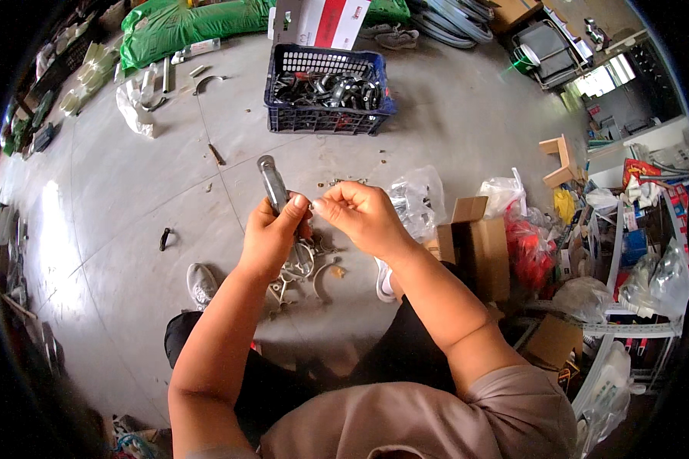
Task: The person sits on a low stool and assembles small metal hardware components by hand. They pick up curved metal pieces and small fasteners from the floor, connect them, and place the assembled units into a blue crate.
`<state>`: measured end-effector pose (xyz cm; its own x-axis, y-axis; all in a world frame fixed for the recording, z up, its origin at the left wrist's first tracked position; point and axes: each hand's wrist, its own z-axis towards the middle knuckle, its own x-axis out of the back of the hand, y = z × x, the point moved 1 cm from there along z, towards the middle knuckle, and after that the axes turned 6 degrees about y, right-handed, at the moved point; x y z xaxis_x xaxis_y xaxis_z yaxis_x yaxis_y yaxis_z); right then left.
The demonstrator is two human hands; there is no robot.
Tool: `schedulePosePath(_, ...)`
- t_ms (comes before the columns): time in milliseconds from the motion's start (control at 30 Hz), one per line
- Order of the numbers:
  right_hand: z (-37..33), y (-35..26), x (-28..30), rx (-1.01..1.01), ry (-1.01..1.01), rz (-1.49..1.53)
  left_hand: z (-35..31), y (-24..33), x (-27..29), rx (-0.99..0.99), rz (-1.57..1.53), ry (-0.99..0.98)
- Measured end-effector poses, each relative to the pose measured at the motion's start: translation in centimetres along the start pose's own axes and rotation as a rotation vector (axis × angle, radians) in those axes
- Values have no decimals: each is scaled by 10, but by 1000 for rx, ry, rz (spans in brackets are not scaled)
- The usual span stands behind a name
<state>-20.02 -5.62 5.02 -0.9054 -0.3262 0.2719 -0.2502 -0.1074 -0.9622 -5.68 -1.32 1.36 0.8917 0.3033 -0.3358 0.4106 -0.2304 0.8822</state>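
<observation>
Currently the left hand (266,241) is gripping a dark grey tube (272,182), its far end pointing past the fingers, away from the body. Right hand (364,218) is hovering just beside the left thumb, thumb and fingertips bunching narrow — can't tell if they're pinching a small part. Below the left hand, pale metal clamps (302,262) are lying in a loose cluster on the floor (145,252). Clear plastic bag (421,200) is lying just right of the right hand, open cardboard box (491,256) sitting farther right. Dark blue crate (321,121) is standing well beyond both hands — holding dark metal parts (333,90).
</observation>
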Motion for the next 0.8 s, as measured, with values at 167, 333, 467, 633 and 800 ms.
schedulePosePath(167,4,16,-7,-150,-26,16,1,-9,-2,-46,-9,29)
schedulePosePath(333,4,13,-6,98,68,-90,7,-8,-5,27,6,76)
schedulePosePath(467,3,11,-1,-34,34,-60,8,-7,-11,-42,-101,73)
schedulePosePath(633,5,17,-10,-73,63,65,8,-10,-10,-67,-4,92)
schedulePosePath(800,4,15,-11,-36,45,41,10,-12,-7,-65,5,128)
